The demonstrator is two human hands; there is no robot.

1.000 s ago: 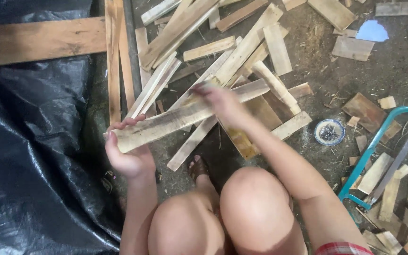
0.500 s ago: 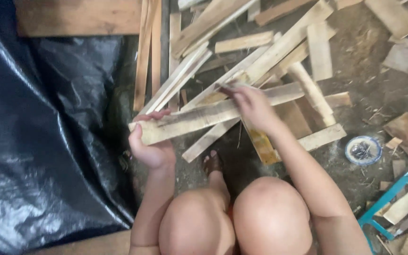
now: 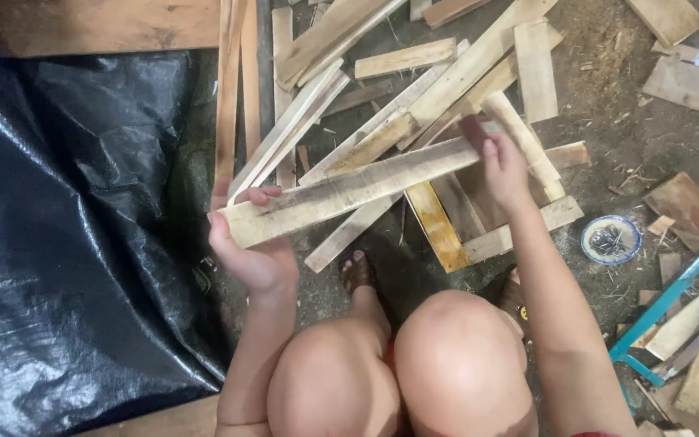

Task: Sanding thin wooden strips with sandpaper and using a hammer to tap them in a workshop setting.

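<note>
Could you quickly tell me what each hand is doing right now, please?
Left hand: closed around the near end of the wooden slat.
Right hand: gripping the far end of the same slat.

A dirt floor (image 3: 608, 121) lies under scattered wood scraps (image 3: 685, 81), with a black plastic sheet (image 3: 74, 243) along its left edge.

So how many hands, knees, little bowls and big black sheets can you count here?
Bare hands: 2, the left hand and right hand, both gripping one long pale wooden slat
Bare knees: 2
Small round blue-rimmed bowl of dark nails: 1
Crinkled black plastic sheet: 1
Total: 6
</note>
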